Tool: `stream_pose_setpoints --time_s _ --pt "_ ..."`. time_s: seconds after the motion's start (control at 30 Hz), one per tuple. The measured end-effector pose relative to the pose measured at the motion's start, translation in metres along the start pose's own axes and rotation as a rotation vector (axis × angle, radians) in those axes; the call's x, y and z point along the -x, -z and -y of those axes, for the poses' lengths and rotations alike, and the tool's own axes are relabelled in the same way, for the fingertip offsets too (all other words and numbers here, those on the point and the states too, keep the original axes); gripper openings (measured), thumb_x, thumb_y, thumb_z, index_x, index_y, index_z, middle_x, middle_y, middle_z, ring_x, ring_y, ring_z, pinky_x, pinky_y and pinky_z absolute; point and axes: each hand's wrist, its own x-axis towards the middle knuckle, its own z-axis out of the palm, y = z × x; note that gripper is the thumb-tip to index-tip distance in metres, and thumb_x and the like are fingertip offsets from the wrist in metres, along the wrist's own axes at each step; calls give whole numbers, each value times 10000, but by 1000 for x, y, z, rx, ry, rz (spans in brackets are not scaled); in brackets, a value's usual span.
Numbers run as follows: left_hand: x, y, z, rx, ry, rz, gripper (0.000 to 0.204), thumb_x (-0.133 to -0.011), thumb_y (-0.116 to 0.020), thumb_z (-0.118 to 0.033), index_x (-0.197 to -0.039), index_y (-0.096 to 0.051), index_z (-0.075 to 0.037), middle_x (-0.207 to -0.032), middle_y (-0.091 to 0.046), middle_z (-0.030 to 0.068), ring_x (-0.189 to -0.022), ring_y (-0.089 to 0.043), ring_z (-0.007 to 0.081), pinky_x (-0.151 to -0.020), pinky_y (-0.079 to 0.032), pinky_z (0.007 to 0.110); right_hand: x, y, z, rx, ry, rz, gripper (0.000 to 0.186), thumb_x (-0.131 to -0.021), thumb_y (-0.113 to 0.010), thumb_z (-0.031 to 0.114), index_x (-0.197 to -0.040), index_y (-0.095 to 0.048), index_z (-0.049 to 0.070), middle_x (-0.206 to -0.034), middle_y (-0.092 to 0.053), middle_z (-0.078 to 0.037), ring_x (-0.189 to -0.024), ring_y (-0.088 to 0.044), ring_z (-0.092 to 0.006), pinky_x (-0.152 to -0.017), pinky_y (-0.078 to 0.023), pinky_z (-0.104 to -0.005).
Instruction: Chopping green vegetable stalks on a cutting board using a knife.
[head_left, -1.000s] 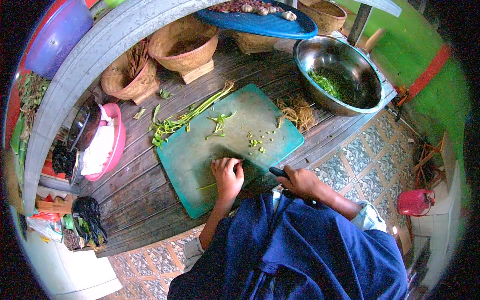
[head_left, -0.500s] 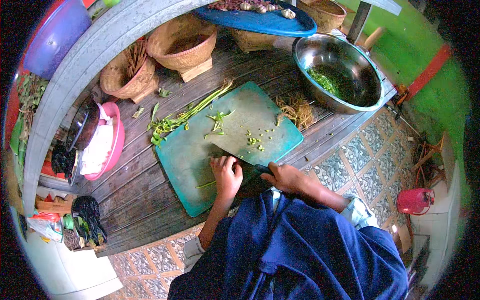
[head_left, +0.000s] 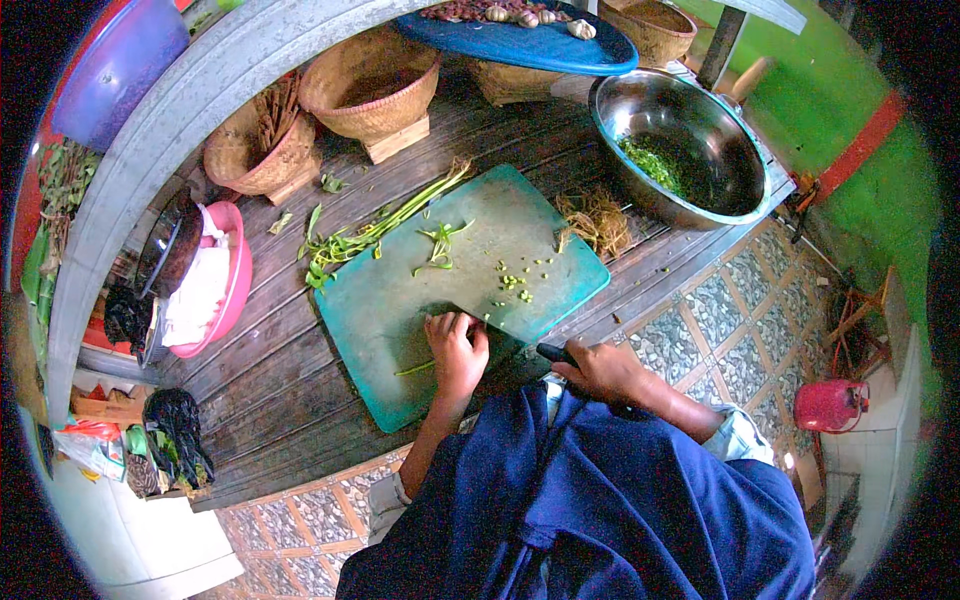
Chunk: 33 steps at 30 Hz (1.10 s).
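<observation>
My right hand [head_left: 602, 371] is closed around the black handle of a knife [head_left: 554, 352]. Its blade points left over the near part of a green cutting board [head_left: 545, 210], close by my left fingertips. My left hand [head_left: 458, 355] rests on the board with curled fingers, holding a thin green stalk [head_left: 414, 368] that pokes out to the left. Small chopped green pieces [head_left: 513, 282] lie scattered beyond the blade. A leafy green sprig [head_left: 441, 244] sits mid-board. Along the board's far left edge lies a bundle of long green stalks [head_left: 400, 215].
A steel bowl [head_left: 735, 150] with chopped greens stands at the far right. Beside the board is a pile of stringy roots [head_left: 597, 225]. Woven baskets [head_left: 385, 115] and a blue tray [head_left: 600, 52] with garlic are at the back. Left is a pink basin [head_left: 238, 275].
My right hand and the knife have shifted right, and the blade has drawn back toward me. My left hand stays nearly in place on the stalk.
</observation>
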Motion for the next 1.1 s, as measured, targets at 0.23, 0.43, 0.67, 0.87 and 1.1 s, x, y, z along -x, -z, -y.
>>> stream_pose_setpoints --time_s 0.23,0.43,0.67,0.87,1.1 --pt "1 -4 2 23 11 8 97 -717 -640 -101 -775 -566 -76 -810 -561 103 -890 -523 335 -1010 -304 558 -32 -16 4 -74 18 94 523 -919 -465 492 -1033 -469 -18 -714 -601 -308 -724 -609 -486 -646 -488 -563" --pt "3 2 -7 -50 12 -64 109 -718 -654 -126 -789 -578 -93 -809 -569 87 -892 -528 318 -985 -324 527 -28 -17 5 -85 125 -68 435 -925 -500 428 -900 -515 -6 -647 -581 -273 -641 -601 -458 -579 -469 -539" --pt "9 4 -1 -43 10 -71 92 -735 -652 -153 -801 -603 -112 -815 -585 75 -878 -535 305 -937 -340 479 -5 8 1 -90 28 83 470 -925 -464 470 -1079 -478 26 -757 -619 -296 -734 -613 -480 -645 -492 -560" --pt "10 3 1 -55 33 -44 79 -734 -636 -139 -786 -586 -107 -805 -580 84 -865 -533 313 -939 -342 480 -5 11 13 -3 -58 187 470 -919 -481 467 -1089 -470 30 -769 -612 -313 -760 -612 -483 -650 -488 -562" --pt "6 6 -5 -72 -18 -58 82 -728 -634 -124 -773 -573 -92 -782 -574 86 -829 -528 311 -875 -365 462 -28 -19 -1 -78 41 72 490 -918 -472 483 -1086 -469 23 -760 -613 -309 -730 -597 -511 -652 -477 -581"
